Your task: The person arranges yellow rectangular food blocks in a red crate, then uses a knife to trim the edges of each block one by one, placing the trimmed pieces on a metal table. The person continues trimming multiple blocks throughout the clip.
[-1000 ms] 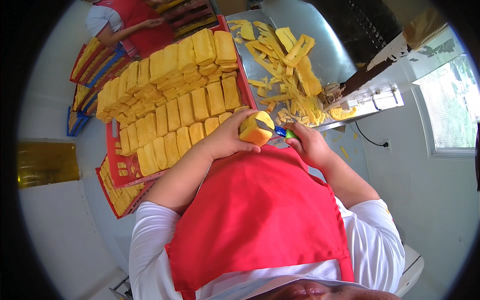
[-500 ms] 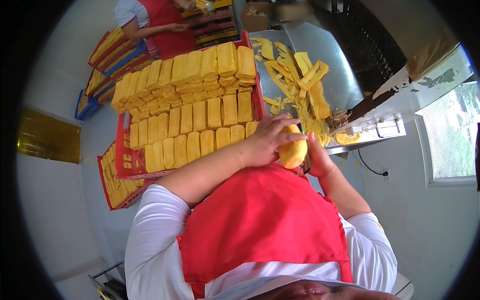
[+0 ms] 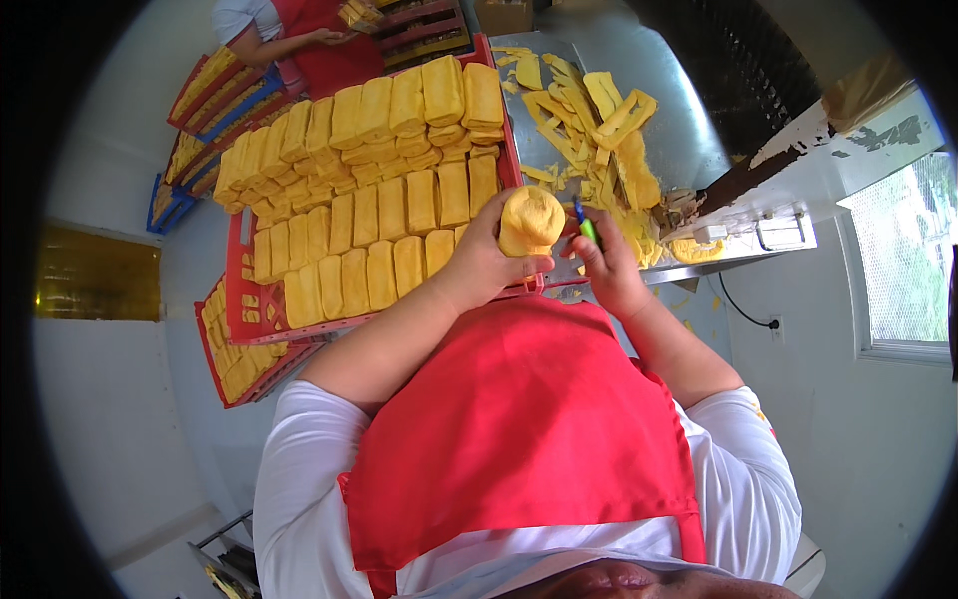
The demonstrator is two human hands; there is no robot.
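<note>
Gripping a yellow loaf near the middle of the frame, the left hand wraps it from the left, thumb across its lower side and the other fingers mostly hidden behind. The loaf is tipped so that one rounded end faces the camera. Just to its right, the right hand has its fingers curled around a small green-and-blue hand tool, whose working end is too small to make out.

Behind the left hand, a large red crate fills the upper left of center, packed with rows of similar yellow loaves, the back rows piled in layers. The hand and its loaf cover part of the crate's near right corner. Right of the crate, a metal table bears a heap of yellow trimmings, spreading down to just beyond the right hand. A white housing with peeling paint bounds the heap on its right side.

At the upper left, a co-worker in a red apron stands behind the crate, beside stacked red and blue crates. Lower left sits another red crate of loaves. A black cord runs to a wall outlet at right, below a window.
</note>
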